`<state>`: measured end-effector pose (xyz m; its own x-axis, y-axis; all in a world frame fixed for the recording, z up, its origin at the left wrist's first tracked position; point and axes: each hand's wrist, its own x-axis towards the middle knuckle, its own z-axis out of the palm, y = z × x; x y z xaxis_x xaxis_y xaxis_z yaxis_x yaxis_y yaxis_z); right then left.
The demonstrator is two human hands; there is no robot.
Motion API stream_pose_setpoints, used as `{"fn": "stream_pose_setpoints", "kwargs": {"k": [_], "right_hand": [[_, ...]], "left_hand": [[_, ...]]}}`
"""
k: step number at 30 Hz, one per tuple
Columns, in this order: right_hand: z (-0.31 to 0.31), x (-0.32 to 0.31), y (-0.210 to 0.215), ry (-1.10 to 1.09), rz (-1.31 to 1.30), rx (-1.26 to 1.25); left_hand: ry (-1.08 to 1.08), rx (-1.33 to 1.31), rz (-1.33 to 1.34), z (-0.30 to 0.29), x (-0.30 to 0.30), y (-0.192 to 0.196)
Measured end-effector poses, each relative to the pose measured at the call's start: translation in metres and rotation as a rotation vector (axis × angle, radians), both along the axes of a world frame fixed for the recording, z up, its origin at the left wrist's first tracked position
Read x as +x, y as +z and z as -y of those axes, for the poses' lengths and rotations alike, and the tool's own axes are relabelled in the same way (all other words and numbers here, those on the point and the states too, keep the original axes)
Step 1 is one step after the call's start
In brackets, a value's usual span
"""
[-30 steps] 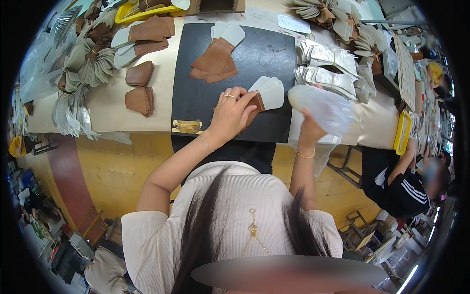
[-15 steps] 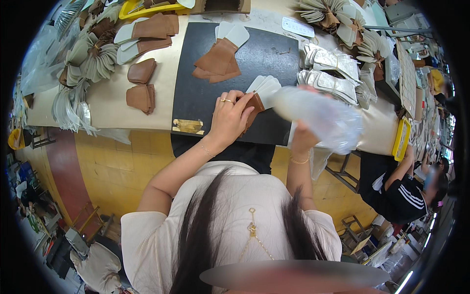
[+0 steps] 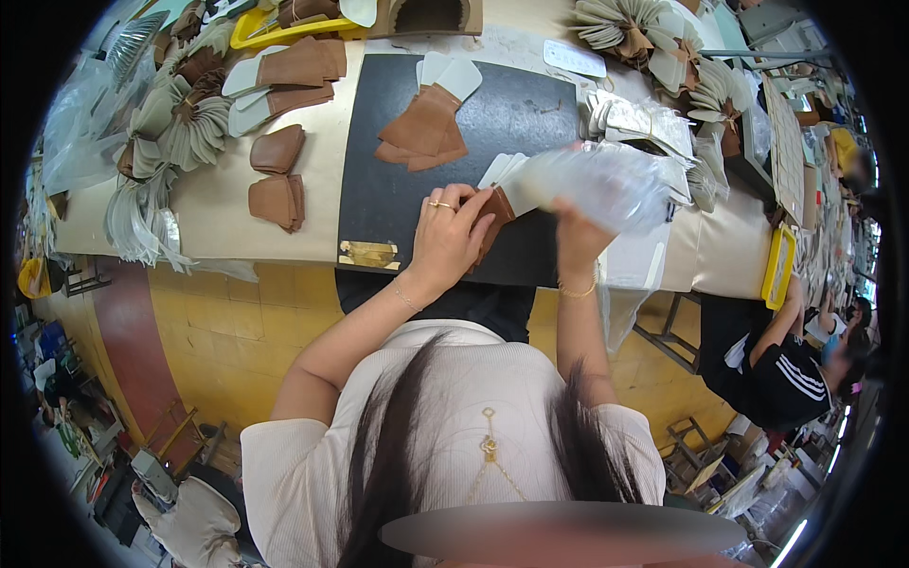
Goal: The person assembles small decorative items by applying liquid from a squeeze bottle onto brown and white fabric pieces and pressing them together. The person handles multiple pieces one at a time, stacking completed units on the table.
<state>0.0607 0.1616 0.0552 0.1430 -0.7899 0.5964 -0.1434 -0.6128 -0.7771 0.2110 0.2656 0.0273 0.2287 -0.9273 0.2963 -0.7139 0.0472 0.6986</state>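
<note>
On the black mat (image 3: 379, 194), my left hand (image 3: 450, 232) grips a small fanned stack of brown leather pieces (image 3: 496, 210) with white ends. Its fingers are bent over the near part of the stack, and a ring shows on one finger. My right hand (image 3: 579, 237) is closed around a bulky bundle wrapped in cloudy clear plastic (image 3: 606, 185), held at the right of the stack and partly covering its white ends. What is inside the plastic cannot be made out. Farther back on the mat lies another fan of brown pieces with white ends (image 3: 423, 123).
At the left are two small brown leather stacks (image 3: 276, 203) and bundles of pale pieces (image 3: 194, 133). White bundled pieces (image 3: 639, 128) lie at the right, near a yellow tray edge (image 3: 778, 267). A person in black (image 3: 772, 369) sits to the right.
My right hand and the plastic-wrapped bundle have shifted slightly left, toward the white ends of the stack. My left hand keeps its hold on the leather pieces.
</note>
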Motion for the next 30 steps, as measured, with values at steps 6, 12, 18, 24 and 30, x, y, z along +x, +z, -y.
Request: {"fn": "stream_pose_setpoints", "kwargs": {"k": [6, 12, 18, 24, 30], "right_hand": [[-0.019, -0.02, 0.003, 0.448, 0.543, 0.31], [-0.02, -0.037, -0.026, 0.022, 0.281, 0.268], [0.017, -0.047, 0.01, -0.094, 0.35, 0.069], [-0.007, -0.027, 0.006, 0.14, 0.28, 0.305], [-0.007, -0.023, -0.022, 0.547, 0.254, 0.341]], "left_hand": [[-0.004, 0.015, 0.011, 0.0, 0.0, -0.001], [-0.021, -0.081, 0.029, 0.0, 0.002, -0.005], [-0.025, -0.091, -0.081, -0.001, 0.004, -0.006], [-0.072, -0.101, -0.051, -0.002, 0.007, -0.004], [-0.055, -0.109, -0.058, -0.001, 0.006, -0.004]]}}
